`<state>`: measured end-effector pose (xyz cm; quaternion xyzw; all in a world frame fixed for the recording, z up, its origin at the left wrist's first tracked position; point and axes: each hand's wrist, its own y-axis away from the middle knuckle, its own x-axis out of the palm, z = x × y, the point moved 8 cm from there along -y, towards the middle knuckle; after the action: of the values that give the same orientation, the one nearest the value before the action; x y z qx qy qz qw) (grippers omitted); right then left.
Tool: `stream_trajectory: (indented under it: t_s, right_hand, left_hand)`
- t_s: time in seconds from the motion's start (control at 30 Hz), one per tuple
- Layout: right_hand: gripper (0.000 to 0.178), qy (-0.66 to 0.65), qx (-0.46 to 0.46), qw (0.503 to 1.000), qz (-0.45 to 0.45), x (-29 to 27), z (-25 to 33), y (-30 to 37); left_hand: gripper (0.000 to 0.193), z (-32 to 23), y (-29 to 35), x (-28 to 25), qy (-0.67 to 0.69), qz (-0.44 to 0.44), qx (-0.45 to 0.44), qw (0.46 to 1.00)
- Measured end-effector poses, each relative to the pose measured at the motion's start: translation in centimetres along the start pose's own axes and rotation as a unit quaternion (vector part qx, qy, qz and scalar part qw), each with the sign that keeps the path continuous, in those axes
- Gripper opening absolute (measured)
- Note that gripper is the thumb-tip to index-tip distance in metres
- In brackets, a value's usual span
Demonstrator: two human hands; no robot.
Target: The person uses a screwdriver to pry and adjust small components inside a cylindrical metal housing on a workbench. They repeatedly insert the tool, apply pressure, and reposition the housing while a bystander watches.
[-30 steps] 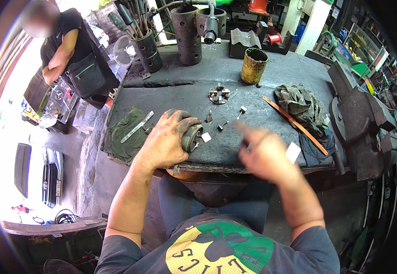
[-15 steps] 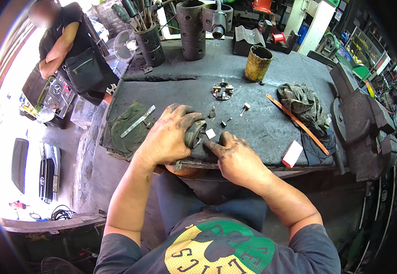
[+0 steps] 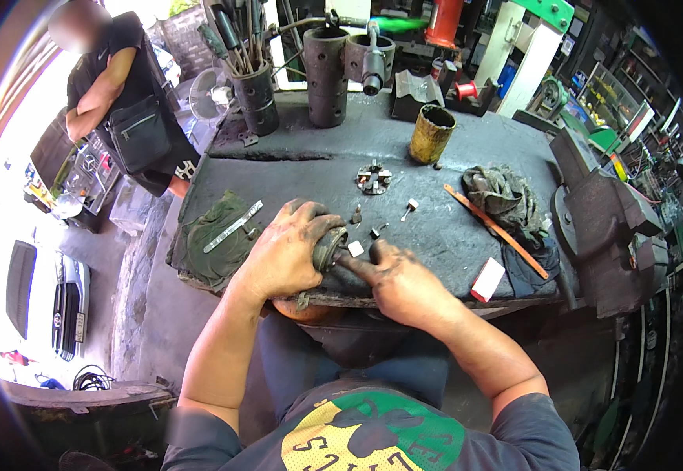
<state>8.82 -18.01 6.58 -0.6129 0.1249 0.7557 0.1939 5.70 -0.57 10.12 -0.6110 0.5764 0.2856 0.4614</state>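
Observation:
My left hand [image 3: 290, 250] is wrapped round a short, round metal motor housing [image 3: 329, 250] at the bench's near edge, its open end turned to the right. My right hand [image 3: 404, 286] has its index finger stretched out to that open end; the other fingers are curled under. The fingertip touches or enters the opening; which one I cannot tell. Beside it lies a small white block [image 3: 355, 249]. Just beyond are a small dark brush with a lead [image 3: 379, 231], another small brush [image 3: 411, 206] and a little metal piece [image 3: 356, 213]. Farther back sits a round brush holder plate [image 3: 373, 180].
On the left, a metal strip [image 3: 232, 226] lies on a green cloth [image 3: 214, 255]. To the right are an orange hacksaw blade [image 3: 498, 233], a rag [image 3: 501, 196], a red-and-white box [image 3: 487, 280] and a vise [image 3: 616, 228]. A yellow can [image 3: 432, 135] stands behind. A person [image 3: 126, 102] stands at far left.
My right index finger has moved left, from the bench beside the white block to the housing's open end. My left hand keeps its hold. The whole view has shifted slightly.

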Motion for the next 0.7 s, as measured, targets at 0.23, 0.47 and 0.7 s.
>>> stream_trajectory:
  t_s: [0.23, 0.47, 0.7]
  right_hand:
    - [0.053, 0.027, 0.057, 0.998, -0.017, -1.9, -2.4, 1.3]
    - [0.059, -0.312, 0.178, 0.888, -0.287, -16.7, -13.0, -2.6]
    - [0.070, -0.820, 0.100, 0.553, -0.110, -14.0, -12.3, -19.1]
  left_hand:
    - [0.074, 0.3, 0.4, 0.3, 0.011, -0.031, 0.019, 0.999]
    - [0.076, 0.4, 0.4, 0.3, -0.002, -0.009, 0.009, 1.000]
    - [0.078, 0.0, 0.7, 0.0, -0.002, -0.023, 0.017, 1.000]
